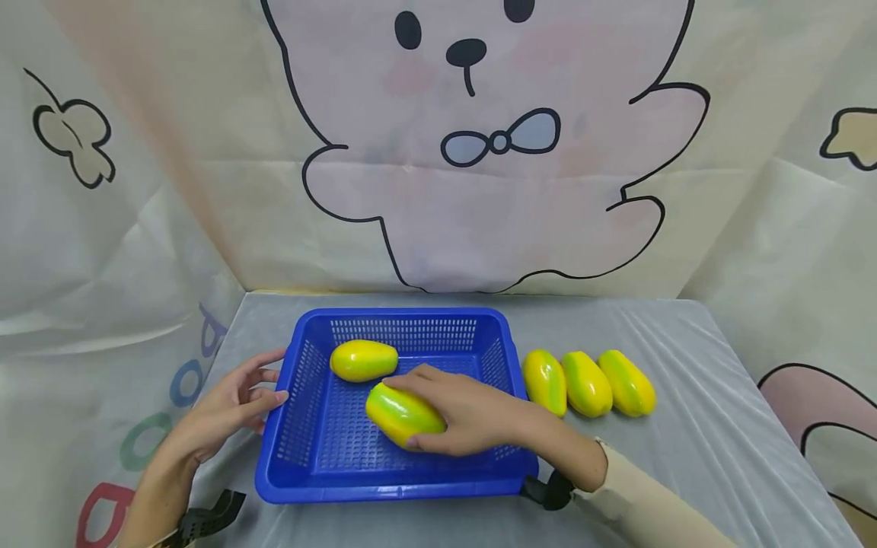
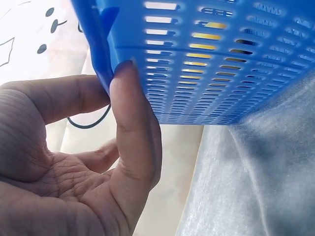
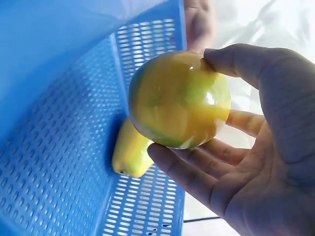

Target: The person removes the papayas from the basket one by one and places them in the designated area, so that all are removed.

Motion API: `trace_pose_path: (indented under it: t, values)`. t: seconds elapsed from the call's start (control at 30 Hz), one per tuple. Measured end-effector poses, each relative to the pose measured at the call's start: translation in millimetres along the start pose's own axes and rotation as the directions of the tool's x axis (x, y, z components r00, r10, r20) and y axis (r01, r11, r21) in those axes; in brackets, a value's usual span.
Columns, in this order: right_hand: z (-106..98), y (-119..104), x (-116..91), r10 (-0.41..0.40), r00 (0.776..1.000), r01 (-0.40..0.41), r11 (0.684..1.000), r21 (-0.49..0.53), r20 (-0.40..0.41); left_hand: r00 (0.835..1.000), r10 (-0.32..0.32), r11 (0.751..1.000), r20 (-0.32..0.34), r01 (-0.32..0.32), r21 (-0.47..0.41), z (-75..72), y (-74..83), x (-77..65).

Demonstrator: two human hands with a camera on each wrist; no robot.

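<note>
A blue plastic basket (image 1: 397, 492) with slotted walls stands on the grey cloth. My left hand (image 1: 229, 403) pinches its left rim between thumb and fingers, as the left wrist view shows close up. Over the basket's floor, my right hand (image 1: 473, 415) grips a shiny yellow-green papaya (image 1: 404, 415), thumb on one side and fingers spread round the other. In the right wrist view the rounded end of this papaya (image 3: 179, 101) faces the camera. A second papaya (image 1: 363, 361) lies in the basket, toward its back left.
Three more papayas lie side by side on the cloth, right of the basket: the nearest papaya (image 1: 546, 383), the middle papaya (image 1: 587, 384) and the far-right papaya (image 1: 626, 383). A printed fabric backdrop (image 1: 493, 228) rises behind the table and along both sides.
</note>
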State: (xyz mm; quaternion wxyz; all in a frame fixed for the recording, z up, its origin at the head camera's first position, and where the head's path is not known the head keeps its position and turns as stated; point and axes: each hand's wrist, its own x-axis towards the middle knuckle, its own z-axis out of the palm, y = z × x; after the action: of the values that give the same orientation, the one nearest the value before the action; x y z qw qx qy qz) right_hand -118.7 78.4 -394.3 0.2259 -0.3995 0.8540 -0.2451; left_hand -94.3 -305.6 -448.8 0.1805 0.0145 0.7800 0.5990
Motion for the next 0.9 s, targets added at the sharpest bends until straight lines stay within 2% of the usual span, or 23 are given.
trace_pose_path:
  t: [0.17, 0.33, 0.5, 0.7, 0.9]
  values:
    - [2.7, 2.7, -7.8, 0.006, 0.998, 0.000, 0.995, 0.099, -0.061, 1.000, -0.016, 1.000, -0.016, 0.016, 0.003, 0.9, -4.1, -1.2]
    - [4.8, 5.9, -17.2, 0.017, 0.991, 0.004, 0.989, 0.150, -0.136, 1.000, -0.019, 1.000, -0.012, 0.019, 0.002, 1.0, -2.6, -1.5]
    - [3.8, 9.3, -28.9, 0.035, 0.974, 0.003, 0.985, 0.170, -0.222, 1.000, -0.023, 1.000, -0.015, 0.023, 0.013, 1.2, -0.8, -1.0]
    - [1.0, 9.9, -44.5, 0.080, 0.955, -0.016, 0.976, 0.219, -0.286, 1.000, -0.029, 1.000, -0.011, 0.029, 0.011, 2.4, -0.2, -0.8]
    - [-1.7, 11.5, -61.7, 0.142, 0.935, -0.031, 0.946, 0.324, -0.325, 0.999, -0.031, 0.999, -0.013, 0.031, 0.007, 2.2, 0.6, -0.8]
